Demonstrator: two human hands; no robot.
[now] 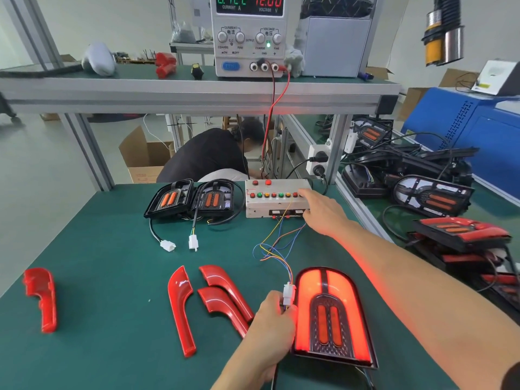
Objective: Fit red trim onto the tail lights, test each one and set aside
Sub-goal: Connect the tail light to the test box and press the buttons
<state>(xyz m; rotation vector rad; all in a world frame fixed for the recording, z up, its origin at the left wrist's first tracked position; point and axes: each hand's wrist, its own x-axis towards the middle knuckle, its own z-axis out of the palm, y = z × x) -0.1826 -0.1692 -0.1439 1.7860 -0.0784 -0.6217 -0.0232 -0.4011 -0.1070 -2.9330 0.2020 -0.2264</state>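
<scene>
A tail light (332, 313) lies near the front of the green bench, its outer band glowing red. My left hand (271, 319) pinches the white connector (288, 294) that joins its lead to the coloured wires from the switch box (277, 198). My right hand (320, 209) reaches to the box's right end, fingers on the row of buttons. Loose red trim pieces lie left of the lit light: a long curved one (180, 308), two nested ones (225, 299), and one far left (42, 296). Two unlit tail lights (194, 201) stand behind, their white plugs (180, 244) unconnected.
A power supply (249, 35) on the upper shelf reads 12.00 V; red and black leads drop to the box. A side bench on the right holds several tail lights, some with red trim (461, 232). A person in black bends behind the bench (208, 156).
</scene>
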